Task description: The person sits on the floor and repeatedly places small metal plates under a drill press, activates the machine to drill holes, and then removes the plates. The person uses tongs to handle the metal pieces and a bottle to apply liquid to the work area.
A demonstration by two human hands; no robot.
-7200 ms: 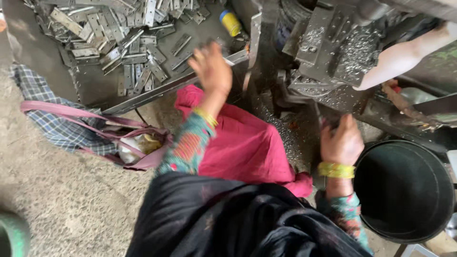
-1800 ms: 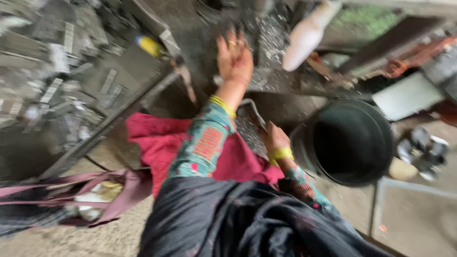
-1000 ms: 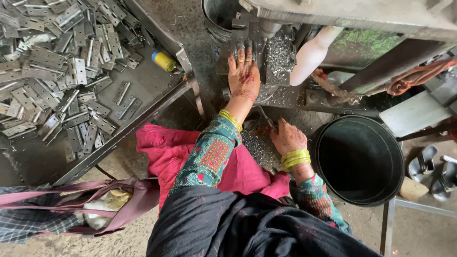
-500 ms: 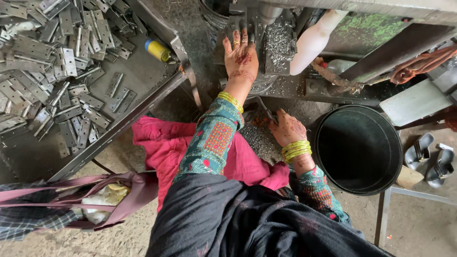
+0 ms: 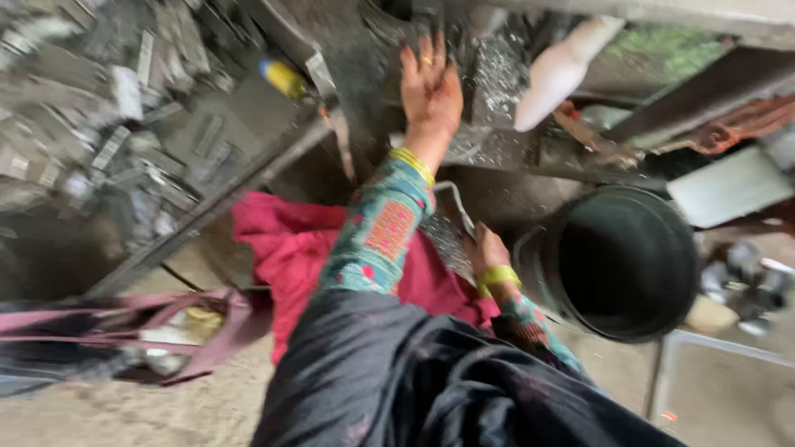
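While I lean over the work, the machine bed (image 5: 373,50) takes up most of the top of my view: dark, greasy metal, dusted with bright shavings (image 5: 497,74) that glitter against it. To the left sits a flat tray (image 5: 207,157) heaped with small grey metal strips (image 5: 124,83), rectangular and dull, lying every which way (blurred here, so I cannot count or sort them). A small yellow cylinder (image 5: 283,77) rests at its far edge. To my right, a black bucket (image 5: 617,261) stands upright on the floor, round, smooth-walled, its mouth open toward me; its inside is too dark to read. A red cloth (image 5: 290,248) covers my lap, soft and creased, probably to catch the swarf.

My left hand (image 5: 431,87) reaches far forward, fingers spread wide and palm flat against the machine bed, holding nothing; it looks placed to brace or sweep. My right hand (image 5: 487,252) sits low, just beside the bucket's rim, curled near a thin bent metal rod (image 5: 454,203); whether it actually clasps the rod I cannot tell. Yellow bangles ring both wrists. A pink bag (image 5: 166,331) lies slack on the concrete at lower left.
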